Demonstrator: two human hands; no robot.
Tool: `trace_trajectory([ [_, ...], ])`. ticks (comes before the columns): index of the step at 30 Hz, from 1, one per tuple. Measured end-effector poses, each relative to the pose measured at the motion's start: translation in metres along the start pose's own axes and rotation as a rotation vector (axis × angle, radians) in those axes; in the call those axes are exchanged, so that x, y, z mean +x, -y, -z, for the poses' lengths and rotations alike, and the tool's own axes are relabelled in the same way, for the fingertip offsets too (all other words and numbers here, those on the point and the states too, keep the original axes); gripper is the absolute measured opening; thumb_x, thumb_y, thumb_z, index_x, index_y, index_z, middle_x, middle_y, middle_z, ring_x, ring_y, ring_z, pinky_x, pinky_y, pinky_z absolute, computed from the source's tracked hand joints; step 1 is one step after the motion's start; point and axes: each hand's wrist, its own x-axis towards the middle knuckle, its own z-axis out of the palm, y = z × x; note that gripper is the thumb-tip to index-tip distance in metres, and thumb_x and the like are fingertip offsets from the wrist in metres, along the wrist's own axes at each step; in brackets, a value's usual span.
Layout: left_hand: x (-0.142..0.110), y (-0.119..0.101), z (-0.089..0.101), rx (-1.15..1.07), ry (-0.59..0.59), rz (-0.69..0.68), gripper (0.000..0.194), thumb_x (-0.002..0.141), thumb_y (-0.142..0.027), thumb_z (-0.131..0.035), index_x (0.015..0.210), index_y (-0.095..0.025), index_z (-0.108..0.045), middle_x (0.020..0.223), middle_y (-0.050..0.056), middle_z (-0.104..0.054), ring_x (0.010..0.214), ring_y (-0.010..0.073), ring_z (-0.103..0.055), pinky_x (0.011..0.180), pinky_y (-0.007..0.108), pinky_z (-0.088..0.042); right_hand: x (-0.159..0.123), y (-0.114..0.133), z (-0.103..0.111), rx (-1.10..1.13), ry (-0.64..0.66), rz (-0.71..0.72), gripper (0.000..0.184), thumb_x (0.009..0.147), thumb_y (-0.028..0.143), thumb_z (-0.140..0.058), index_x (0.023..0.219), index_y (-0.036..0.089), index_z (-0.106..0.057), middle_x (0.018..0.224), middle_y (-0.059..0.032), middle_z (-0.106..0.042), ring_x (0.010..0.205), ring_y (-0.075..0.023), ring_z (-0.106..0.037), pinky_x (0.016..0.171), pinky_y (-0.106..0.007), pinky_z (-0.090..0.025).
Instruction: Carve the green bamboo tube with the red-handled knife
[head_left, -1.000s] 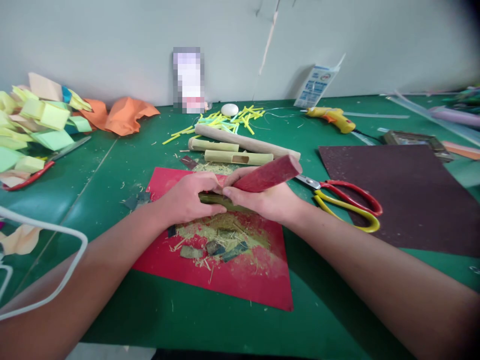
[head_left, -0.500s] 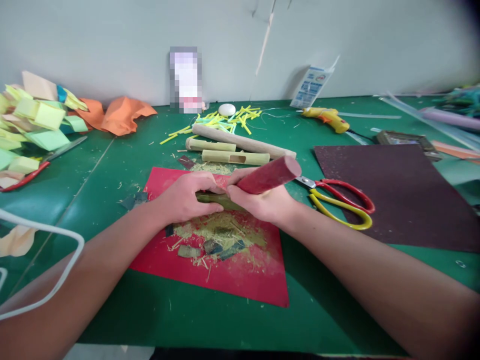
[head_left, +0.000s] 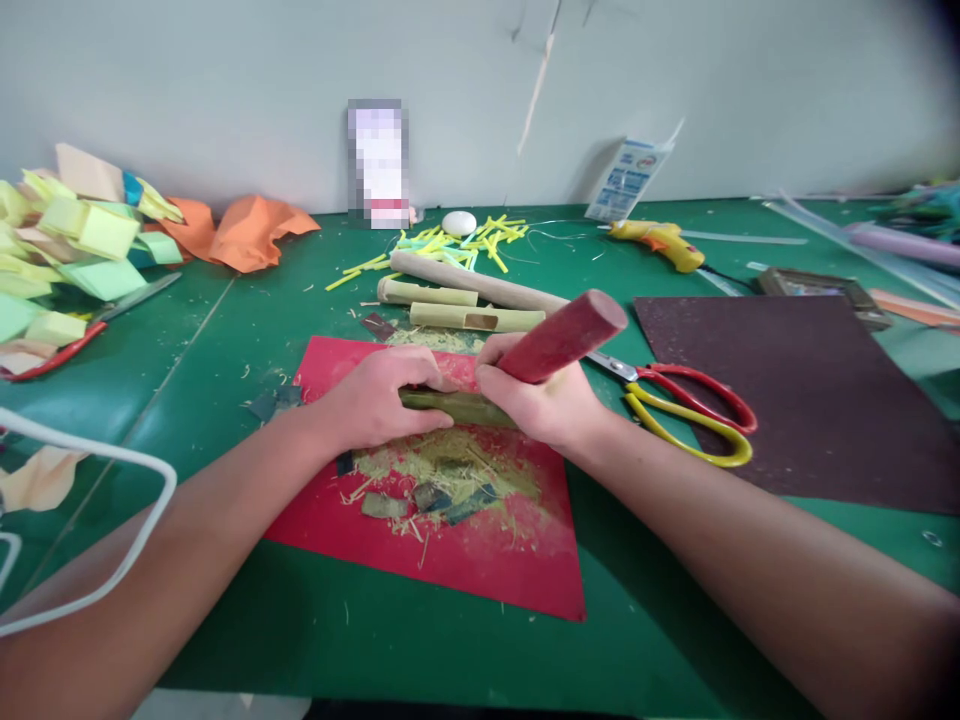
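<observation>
A greenish bamboo piece lies across the red sheet, and my left hand closes on its left end between thumb and fingers. My right hand wraps round a tool with a thick, round red handle, which slants up to the right; its working end is hidden behind my fingers. That hand sits over the bamboo's right end. Pale shavings and a few dark green chips lie on the sheet just in front of the bamboo.
Behind the sheet lie a notched bamboo tube, another tube and a wooden rod. Red-and-yellow-handled scissors rest partly on a dark board at right. A yellow glue gun lies farther back; folded papers are heaped at left.
My right hand and the red-handled tool have shifted right along the bamboo, opening more space between my hands. My left hand stays on the bamboo. The whole view has shifted slightly.
</observation>
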Motion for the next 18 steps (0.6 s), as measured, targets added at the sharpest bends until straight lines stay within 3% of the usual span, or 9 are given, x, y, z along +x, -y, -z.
trace_trajectory([
  [6,0.0011,-0.0012,0.0004,-0.004,0.01,0.039,0.017,0.078,-0.028,-0.075,0.087,-0.017,-0.065,0.086,0.001,-0.062,0.082,0.0157,-0.058,0.076,0.03,-0.047,0.0037,-0.0003,0.0012,0.104,0.154,-0.049,0.015,0.077,0.031,-0.064,0.076,0.016,-0.064,0.071,-0.0007,-0.065,0.062,-0.0116,-0.055,0.055,-0.024,-0.041],
  [18,0.0017,-0.004,0.0002,-0.004,0.027,0.081,0.019,0.079,-0.03,-0.073,0.081,-0.016,-0.061,0.084,0.001,-0.06,0.082,0.0166,-0.058,0.075,0.031,-0.046,0.0035,0.0011,-0.0019,0.112,0.186,-0.047,0.012,0.078,0.027,-0.064,0.072,0.017,-0.061,0.071,-0.0005,-0.066,0.063,-0.012,-0.058,0.057,-0.024,-0.045],
])
